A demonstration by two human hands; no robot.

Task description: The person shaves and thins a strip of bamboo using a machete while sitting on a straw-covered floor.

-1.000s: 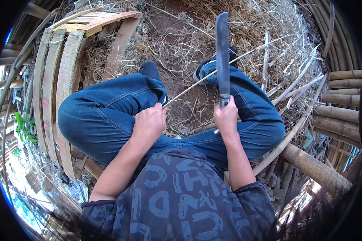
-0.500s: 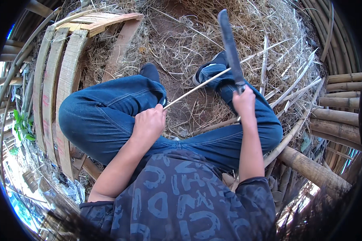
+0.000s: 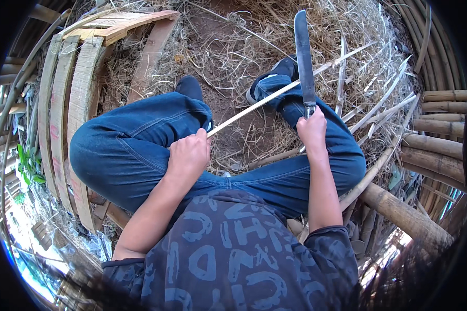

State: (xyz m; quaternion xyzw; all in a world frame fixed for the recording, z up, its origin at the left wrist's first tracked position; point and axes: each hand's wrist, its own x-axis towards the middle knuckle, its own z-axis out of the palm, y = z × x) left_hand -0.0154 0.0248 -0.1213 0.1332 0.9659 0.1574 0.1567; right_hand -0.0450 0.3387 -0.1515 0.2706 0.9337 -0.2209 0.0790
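Knuckles uppermost, the left hand [image 3: 188,157] is curled around the near end of a pale strip [image 3: 259,105] just left of the frame's centre, its fingertips hidden underneath. Right of centre, the right hand [image 3: 312,129] is wrapped tightly around the handle of a long knife [image 3: 304,57], whose dark blade stands toward the top edge. The strip slants from the left hand toward the upper right and passes behind the blade; whether the two touch, I cannot tell. It looks like split bamboo, so it is probably light and springy, stiff along its length, smooth on the faces but liable to splinter at the edges; the near end, well apart from the blade, seems the sensible place to grip. The knife looks rigid and much heavier, its weight likely toward the blade, so only the handle suits a hold. Bent legs in blue jeans [image 3: 132,132] frame both hands, with dark shoes [image 3: 190,87] above the centre. Farther out, dry straw and shavings [image 3: 347,23] cover ground at the upper right, loose slivers [image 3: 386,98] lie right of the knife, a slatted wooden frame [image 3: 85,67] fills the upper left, and a thick bamboo pole [image 3: 404,212] crosses the lower right.
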